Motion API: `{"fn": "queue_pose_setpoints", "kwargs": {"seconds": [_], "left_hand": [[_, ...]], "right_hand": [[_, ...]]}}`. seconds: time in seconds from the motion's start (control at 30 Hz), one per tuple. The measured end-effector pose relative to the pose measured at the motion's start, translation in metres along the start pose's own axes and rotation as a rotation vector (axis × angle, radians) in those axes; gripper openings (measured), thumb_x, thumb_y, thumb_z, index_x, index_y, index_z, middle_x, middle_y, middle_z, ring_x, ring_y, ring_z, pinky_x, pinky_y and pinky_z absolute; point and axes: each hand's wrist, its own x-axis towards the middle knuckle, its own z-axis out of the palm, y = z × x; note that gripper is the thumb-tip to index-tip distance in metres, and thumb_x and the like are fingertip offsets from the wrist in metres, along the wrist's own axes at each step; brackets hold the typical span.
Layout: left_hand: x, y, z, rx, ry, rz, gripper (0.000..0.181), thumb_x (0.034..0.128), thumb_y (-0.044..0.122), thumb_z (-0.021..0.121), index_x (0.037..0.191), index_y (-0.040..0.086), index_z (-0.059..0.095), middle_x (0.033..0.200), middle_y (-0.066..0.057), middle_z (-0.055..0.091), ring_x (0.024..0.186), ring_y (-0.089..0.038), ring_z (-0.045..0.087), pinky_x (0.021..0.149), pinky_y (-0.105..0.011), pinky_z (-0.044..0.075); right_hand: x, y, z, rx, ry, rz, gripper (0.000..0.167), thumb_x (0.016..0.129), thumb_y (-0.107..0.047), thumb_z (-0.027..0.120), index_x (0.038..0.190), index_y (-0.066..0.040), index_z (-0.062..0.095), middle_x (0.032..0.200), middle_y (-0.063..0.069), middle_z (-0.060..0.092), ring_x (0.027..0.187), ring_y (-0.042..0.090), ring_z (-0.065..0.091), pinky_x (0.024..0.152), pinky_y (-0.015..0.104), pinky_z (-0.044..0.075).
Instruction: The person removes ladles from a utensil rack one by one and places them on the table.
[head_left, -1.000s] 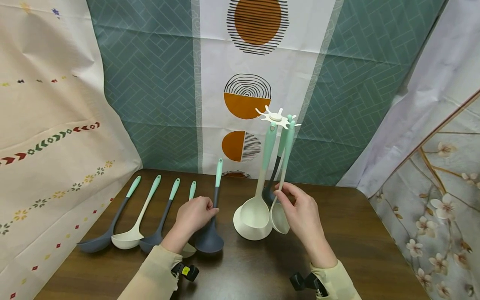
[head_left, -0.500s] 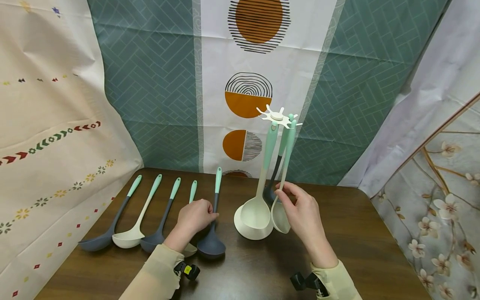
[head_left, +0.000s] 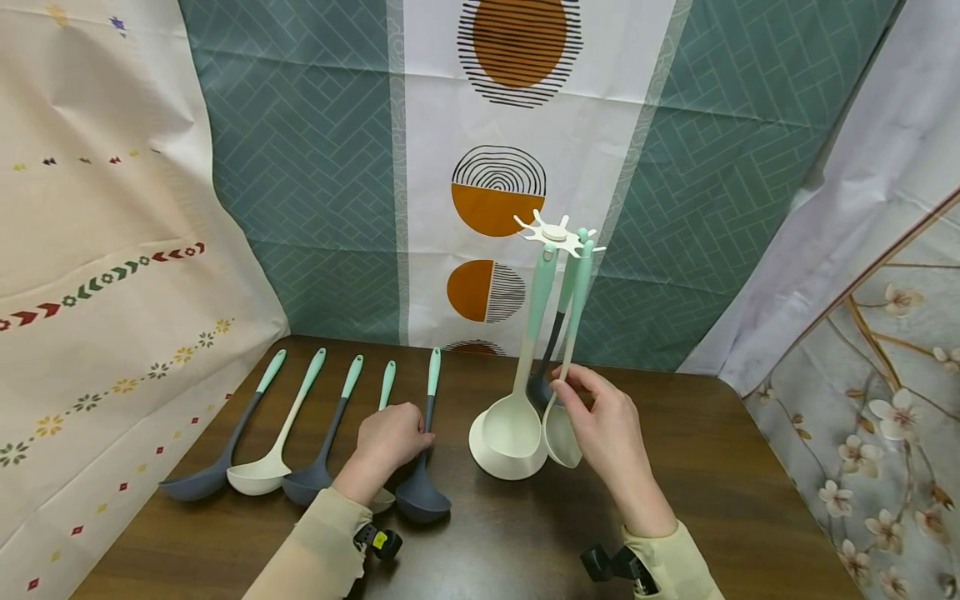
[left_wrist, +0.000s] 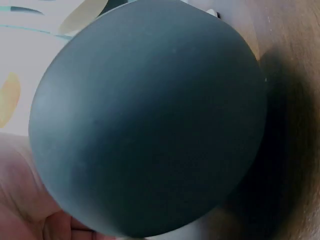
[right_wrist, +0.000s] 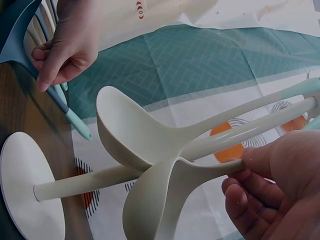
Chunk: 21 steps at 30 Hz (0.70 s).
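Note:
My left hand (head_left: pixel 392 437) grips the dark grey ladle (head_left: pixel 422 497) with a mint handle by its shaft, low over the table; whether its bowl touches the wood I cannot tell. That bowl fills the left wrist view. Thumb and fingers of my right hand (right_wrist: pixel 280 185) pinch the shaft of a cream ladle (head_left: pixel 560 435), whose mint handle is up at the white rack's hooked top (head_left: pixel 553 233). Beside it hangs another cream ladle (head_left: pixel 512 427), in front of the rack's round base (head_left: pixel 482 461). Behind them, a dark ladle (head_left: pixel 537 387) hangs partly hidden.
Left of my left hand, a row of ladles lies on the brown table (head_left: pixel 675 467): a dark one (head_left: pixel 197 485), a cream one (head_left: pixel 255 477), another dark one (head_left: pixel 306 482) and a partly hidden cream one (head_left: pixel 382 502). Patterned cloths hang at the back and sides.
My left hand has lowered the dark grey ladle, and the tip of its handle has dropped in the head view. The right hand has stayed almost still on the cream ladle.

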Motion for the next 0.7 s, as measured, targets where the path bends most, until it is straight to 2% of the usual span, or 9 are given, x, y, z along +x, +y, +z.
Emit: {"fn": "queue_pose_setpoints", "kwargs": {"seconds": [0.17, 0.47, 0.7], "left_hand": [[-0.0039, 0.0023, 0.0003, 0.025, -0.007, -0.006, 0.060, 0.0976, 0.028, 0.084, 0.052, 0.021, 0.046, 0.051, 0.009, 0.034, 0.049, -0.014, 0.040, 0.049, -0.032, 0.031], [-0.0056, 0.0057, 0.0035, 0.106, -0.020, -0.042, 0.044, 0.0974, 0.029, 0.084, 0.063, 0.015, 0.061, 0.059, 0.001, 0.054, 0.055, -0.019, 0.054, 0.052, -0.037, 0.043], [-0.0055, 0.0064, 0.0037, 0.136, -0.023, -0.059, 0.041, 0.0975, 0.031, 0.085, 0.067, 0.015, 0.063, 0.063, -0.001, 0.058, 0.058, -0.021, 0.057, 0.055, -0.040, 0.047]], "right_hand": [[0.0002, 0.0001, -0.0001, 0.000, 0.005, -0.011, 0.011, 0.106, -0.023, 0.078, 0.116, -0.021, 0.082, 0.108, -0.007, 0.080, 0.090, 0.013, 0.071, 0.076, 0.036, 0.054], [-0.0002, -0.0001, 0.0006, -0.003, -0.001, -0.006, 0.012, 0.106, -0.023, 0.078, 0.117, -0.019, 0.082, 0.108, -0.006, 0.080, 0.092, 0.014, 0.071, 0.077, 0.037, 0.054], [0.0001, -0.0003, 0.0009, -0.005, 0.001, -0.012, 0.013, 0.107, -0.023, 0.077, 0.118, -0.017, 0.082, 0.108, -0.006, 0.080, 0.092, 0.014, 0.071, 0.076, 0.037, 0.054]]}}
